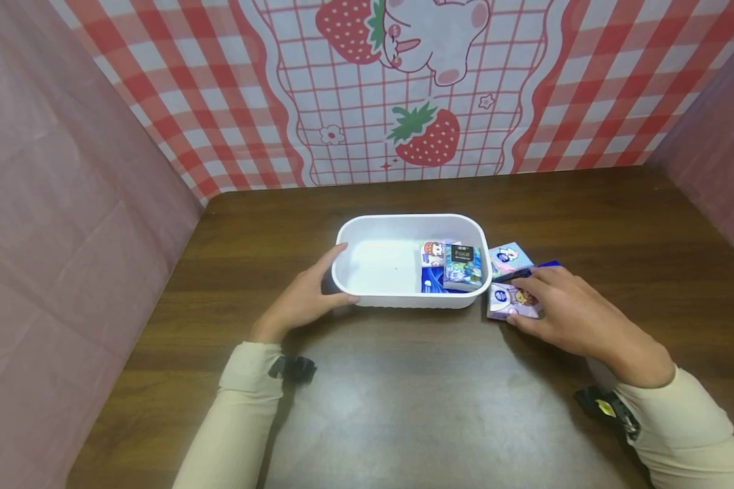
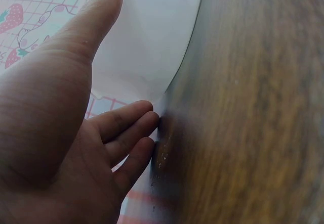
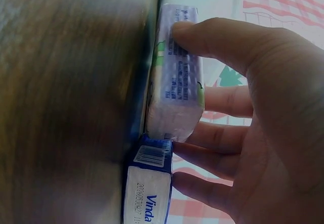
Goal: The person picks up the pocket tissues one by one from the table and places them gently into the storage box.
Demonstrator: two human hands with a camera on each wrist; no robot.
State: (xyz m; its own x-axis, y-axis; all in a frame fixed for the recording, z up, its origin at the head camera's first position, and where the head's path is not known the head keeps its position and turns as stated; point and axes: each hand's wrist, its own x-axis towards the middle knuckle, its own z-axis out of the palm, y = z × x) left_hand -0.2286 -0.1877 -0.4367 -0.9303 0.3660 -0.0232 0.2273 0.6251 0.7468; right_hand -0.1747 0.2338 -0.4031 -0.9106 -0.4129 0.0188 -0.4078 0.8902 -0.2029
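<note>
A white plastic basket (image 1: 379, 301) stands on the table with several tissue packs in its right end. One pack there, dark-topped with a blue floral print (image 1: 463, 275), lies over a blue pack (image 1: 431, 280) and beside a pack with a strawberry cartoon (image 1: 431, 254). My left hand (image 1: 302, 299) touches the basket's left end, thumb and fingers spread and fairly straight. To the right of the basket, my right hand (image 1: 578, 316) pinches a purple tissue pack (image 3: 177, 77) between thumb and fingers. A blue Vinda pack (image 3: 148, 183) lies against the right hand's lower fingertips.
A light-blue cartoon tissue pack (image 1: 510, 259) lies close to the basket's right wall. The brown wooden table (image 1: 404, 394) ends at a red checked strawberry cloth (image 1: 428, 139) behind. Pink cloth (image 1: 67, 204) hangs at the left.
</note>
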